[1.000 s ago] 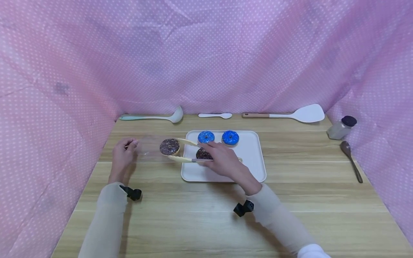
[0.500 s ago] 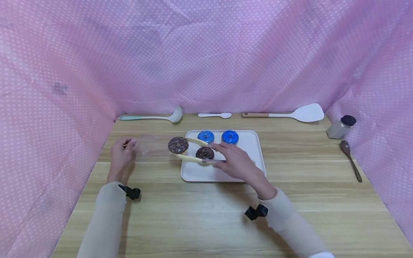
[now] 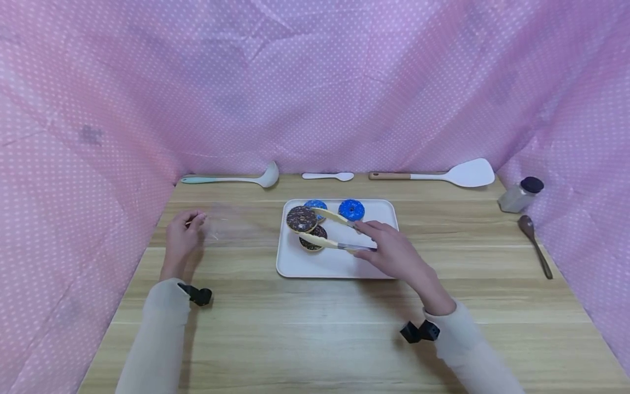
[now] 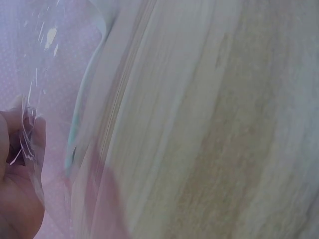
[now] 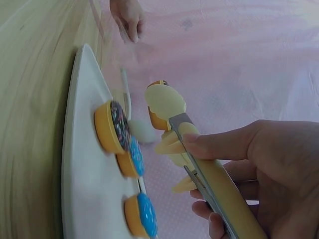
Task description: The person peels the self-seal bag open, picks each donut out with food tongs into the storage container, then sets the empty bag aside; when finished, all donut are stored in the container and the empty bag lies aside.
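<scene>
In the head view my right hand point(image 3: 394, 254) grips a pair of cream-tipped tongs point(image 3: 320, 241). A chocolate doughnut point(image 3: 301, 219) with sprinkles sits between the tong tips, raised above the left part of a white tray point(image 3: 295, 265). Another chocolate doughnut point(image 5: 110, 127) lies on the tray, partly covered by the tongs in the head view. Behind them are a lighter blue doughnut point(image 3: 315, 204), half hidden, and a darker blue doughnut point(image 3: 351, 210). At the left, my left hand point(image 3: 181, 238) pinches the edge of a clear plastic bag point(image 4: 50, 59).
Along the back of the wooden table lie a ladle point(image 3: 268, 176), a small white spoon point(image 3: 339, 176) and a white spatula point(image 3: 470, 173). To the right stand a dark-lidded jar point(image 3: 517, 197) and a dark wooden spoon point(image 3: 534, 243). Pink dotted cloth point(image 3: 315, 82) surrounds the table.
My right hand has moved right with the tongs, carrying the chocolate doughnut from the clear bag to above the tray. The left hand has stayed almost in place, still pinching the bag.
</scene>
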Action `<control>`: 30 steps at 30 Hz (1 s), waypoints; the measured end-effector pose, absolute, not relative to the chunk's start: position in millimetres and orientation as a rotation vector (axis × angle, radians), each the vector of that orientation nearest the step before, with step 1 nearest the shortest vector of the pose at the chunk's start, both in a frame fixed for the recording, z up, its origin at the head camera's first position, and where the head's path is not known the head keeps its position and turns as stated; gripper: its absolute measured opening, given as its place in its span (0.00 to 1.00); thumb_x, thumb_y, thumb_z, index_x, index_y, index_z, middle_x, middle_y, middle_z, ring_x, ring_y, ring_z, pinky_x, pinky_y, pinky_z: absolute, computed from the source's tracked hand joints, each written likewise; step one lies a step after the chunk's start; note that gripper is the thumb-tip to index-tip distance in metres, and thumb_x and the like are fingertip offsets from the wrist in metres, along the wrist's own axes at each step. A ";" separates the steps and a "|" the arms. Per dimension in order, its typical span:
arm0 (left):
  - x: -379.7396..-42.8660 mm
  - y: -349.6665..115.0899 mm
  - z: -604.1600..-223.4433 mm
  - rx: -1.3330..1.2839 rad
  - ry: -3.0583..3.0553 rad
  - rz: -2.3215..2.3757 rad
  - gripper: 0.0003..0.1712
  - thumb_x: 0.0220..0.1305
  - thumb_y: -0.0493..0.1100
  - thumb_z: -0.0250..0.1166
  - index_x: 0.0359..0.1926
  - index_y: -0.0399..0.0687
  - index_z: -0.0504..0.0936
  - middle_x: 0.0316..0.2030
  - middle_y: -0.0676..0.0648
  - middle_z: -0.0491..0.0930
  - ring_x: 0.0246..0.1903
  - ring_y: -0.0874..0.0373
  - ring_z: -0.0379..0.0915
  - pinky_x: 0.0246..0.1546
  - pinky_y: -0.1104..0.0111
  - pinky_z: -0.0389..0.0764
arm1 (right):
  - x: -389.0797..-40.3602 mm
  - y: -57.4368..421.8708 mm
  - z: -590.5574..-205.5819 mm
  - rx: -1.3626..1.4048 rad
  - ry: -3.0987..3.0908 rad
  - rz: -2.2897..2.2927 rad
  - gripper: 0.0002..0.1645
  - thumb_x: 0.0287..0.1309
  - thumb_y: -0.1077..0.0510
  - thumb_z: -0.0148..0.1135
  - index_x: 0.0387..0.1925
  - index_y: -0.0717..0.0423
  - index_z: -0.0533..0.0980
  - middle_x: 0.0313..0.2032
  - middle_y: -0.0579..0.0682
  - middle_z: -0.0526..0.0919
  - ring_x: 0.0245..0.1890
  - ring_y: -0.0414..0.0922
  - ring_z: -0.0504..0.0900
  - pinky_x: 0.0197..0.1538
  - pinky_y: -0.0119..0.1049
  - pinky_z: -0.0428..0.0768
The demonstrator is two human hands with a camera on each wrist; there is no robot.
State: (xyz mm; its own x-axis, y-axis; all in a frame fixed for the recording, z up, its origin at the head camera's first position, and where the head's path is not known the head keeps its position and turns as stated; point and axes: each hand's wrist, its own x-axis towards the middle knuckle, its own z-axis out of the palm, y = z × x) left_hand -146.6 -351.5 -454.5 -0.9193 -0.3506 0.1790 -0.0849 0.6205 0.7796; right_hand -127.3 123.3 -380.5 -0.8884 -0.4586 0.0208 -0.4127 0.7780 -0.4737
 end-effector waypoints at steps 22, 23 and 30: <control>-144.3 -354.6 -453.2 0.383 -2.610 -1.146 0.20 0.72 0.50 0.52 0.47 0.39 0.79 0.48 0.42 0.77 0.46 0.57 0.72 0.43 0.77 0.72 | -112.8 194.1 -397.8 -0.516 2.866 -0.713 0.39 0.53 0.48 0.70 0.65 0.52 0.68 0.61 0.58 0.73 0.58 0.59 0.72 0.57 0.60 0.73; -144.5 -354.7 -453.2 0.380 -2.613 -1.146 0.20 0.72 0.51 0.51 0.48 0.39 0.79 0.48 0.42 0.77 0.46 0.56 0.72 0.43 0.76 0.72 | -112.4 195.7 -398.7 -0.518 2.861 -0.713 0.39 0.53 0.48 0.70 0.65 0.52 0.68 0.61 0.59 0.73 0.58 0.58 0.73 0.56 0.60 0.73; -146.1 -356.1 -452.3 0.397 -2.642 -1.129 0.20 0.73 0.50 0.50 0.49 0.39 0.78 0.48 0.41 0.77 0.45 0.55 0.71 0.40 0.75 0.72 | -109.5 201.1 -403.0 -0.516 2.847 -0.703 0.38 0.54 0.48 0.69 0.65 0.52 0.69 0.60 0.59 0.74 0.57 0.58 0.74 0.55 0.59 0.74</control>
State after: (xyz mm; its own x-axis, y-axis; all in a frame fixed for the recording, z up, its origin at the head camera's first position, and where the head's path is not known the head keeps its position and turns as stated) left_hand -146.1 -356.1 -452.3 -0.9340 -0.3391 0.1128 -0.1529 0.6644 0.7316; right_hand -109.5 201.1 -403.0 -0.9269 -0.3677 -0.0749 -0.2906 0.8295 -0.4769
